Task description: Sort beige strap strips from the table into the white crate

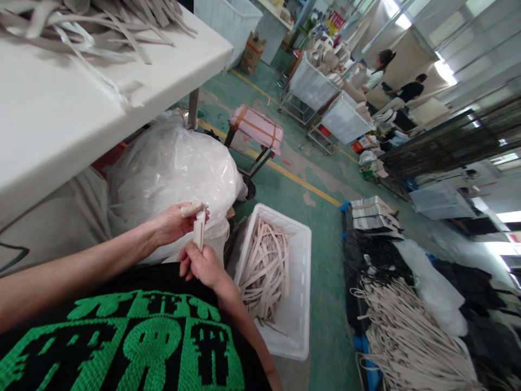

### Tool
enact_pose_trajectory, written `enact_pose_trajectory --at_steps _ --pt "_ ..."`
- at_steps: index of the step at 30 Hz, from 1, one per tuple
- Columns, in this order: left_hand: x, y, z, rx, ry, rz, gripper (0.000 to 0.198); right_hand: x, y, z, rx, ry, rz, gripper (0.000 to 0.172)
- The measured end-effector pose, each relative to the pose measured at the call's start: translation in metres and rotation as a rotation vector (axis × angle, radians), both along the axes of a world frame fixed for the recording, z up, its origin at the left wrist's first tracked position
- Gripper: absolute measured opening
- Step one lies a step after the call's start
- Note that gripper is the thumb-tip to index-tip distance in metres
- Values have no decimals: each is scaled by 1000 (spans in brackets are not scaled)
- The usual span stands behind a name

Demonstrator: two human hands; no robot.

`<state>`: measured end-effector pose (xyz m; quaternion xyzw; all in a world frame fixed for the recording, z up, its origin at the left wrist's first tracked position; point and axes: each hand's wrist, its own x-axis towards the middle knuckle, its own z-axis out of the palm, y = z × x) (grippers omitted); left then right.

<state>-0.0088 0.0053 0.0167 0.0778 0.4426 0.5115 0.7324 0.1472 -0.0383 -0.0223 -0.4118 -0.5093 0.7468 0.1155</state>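
In front of my body, both hands hold a short beige fabric strap [198, 234]. My left hand [175, 224] pinches its upper end, where a small whitish piece shows at the fingertips; a beige wrapping covers one digit. Just below, my right hand [204, 265] is closed on the lower end between thumb and fingers. To the right of my right hand stands a white plastic bin [299, 282], with many loose beige straps [266, 266] inside. Behind my hands sits a large clear plastic bag [175, 163].
A white table [61, 119] bears a pile of straps [122, 21] at upper left. A pink-covered stool [256, 129] stands ahead. Bundled straps [411, 331] lie at lower right. White bins on carts [313, 84] and two people [411, 89] are farther back.
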Motion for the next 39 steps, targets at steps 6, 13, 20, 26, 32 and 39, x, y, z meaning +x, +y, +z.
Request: enact_pose_trajectory --at_steps 6,13,20,26,32,39 --pt "-6 -4 -5 22 95 -135 16 1 3 10 -77 44 70 61" --pt "-13 -8 -4 -70 14 -242 12 14 -1 9 59 76 94 56" --pt "2 -3 -9 -29 116 -14 11 38 -27 15 234 -128 -205 48" --pt "45 -6 16 217 66 -480 29 42 -29 27 285 -64 -457 64" --pt "68 4 40 387 186 -474 29 65 -47 27 407 -134 -588 62" --pt "97 -2 25 402 83 -658 38 74 -43 26 470 -187 -741 59"
